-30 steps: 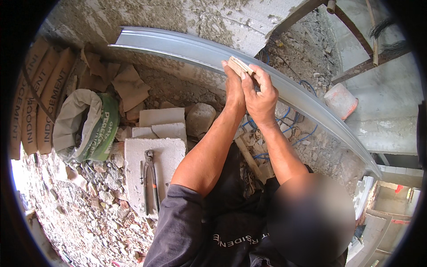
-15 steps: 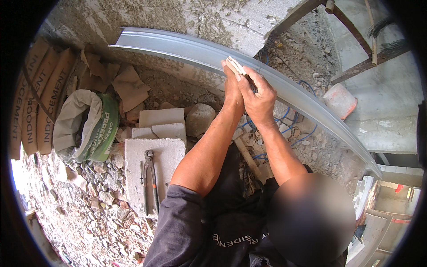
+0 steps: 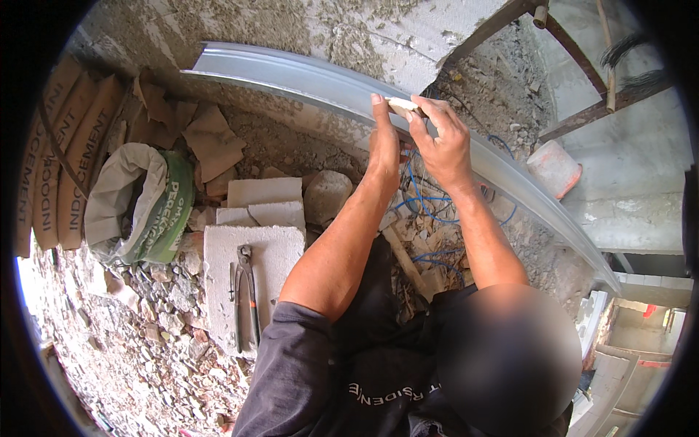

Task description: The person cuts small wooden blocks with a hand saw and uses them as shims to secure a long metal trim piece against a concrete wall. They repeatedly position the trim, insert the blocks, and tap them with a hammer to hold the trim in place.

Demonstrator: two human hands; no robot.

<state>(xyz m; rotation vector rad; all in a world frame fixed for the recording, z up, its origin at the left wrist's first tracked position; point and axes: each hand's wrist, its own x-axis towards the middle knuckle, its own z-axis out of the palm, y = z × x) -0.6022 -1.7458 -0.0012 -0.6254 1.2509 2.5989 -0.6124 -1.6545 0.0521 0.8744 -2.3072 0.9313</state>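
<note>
A small pale flat piece [image 3: 403, 108], its kind too small to tell, sits between my two hands in front of a long grey metal channel [image 3: 291, 73]. My right hand [image 3: 445, 146] pinches its right end with thumb and forefinger. At the left end, my left hand [image 3: 384, 142] has its thumb raised beside the piece; its other fingers curl behind and are partly hidden. Pincers [image 3: 247, 291] with dark and orange handles lie on a pale block [image 3: 218, 251] left of my arms, next to a thin dark rod.
Brown paper sacks [image 3: 65, 153] and an open white-and-green sack [image 3: 171, 211] stand at the left. Rubble [image 3: 160, 328] covers the ground. Blue cable [image 3: 437, 215] loops beneath my right arm. A whitish bucket [image 3: 553, 167] lies at the right, near rusty metal bars [image 3: 575, 116].
My right hand has moved right and my hands have spread apart slightly. The pale piece, earlier upright between the palms, now lies flatter across the gap.
</note>
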